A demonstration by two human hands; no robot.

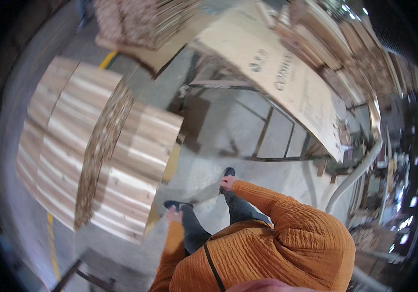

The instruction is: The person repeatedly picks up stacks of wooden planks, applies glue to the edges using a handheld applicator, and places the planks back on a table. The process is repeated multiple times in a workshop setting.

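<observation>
My left hand [173, 214] hangs low beside my left leg, just right of a stack of pale wooden boards [132, 182]. It is apart from the stack and its fingers are smeared by motion. My right hand [227, 183] hangs in front of my right leg, over the dark shoe [229, 172]. It is small in the picture, and how its fingers lie is not clear. No thing shows in either hand. The board stack has a higher layer on its far left side, with rough board ends [103, 146] along the step.
A large printed wooden panel [291, 82] lies on a metal-framed table [269, 129] at the far right. Stacked timber [359, 63] stands behind it, and another board stack [141, 22] at the back. A grey hose [355, 175] curves at the right. Yellow lines [52, 238] mark the floor.
</observation>
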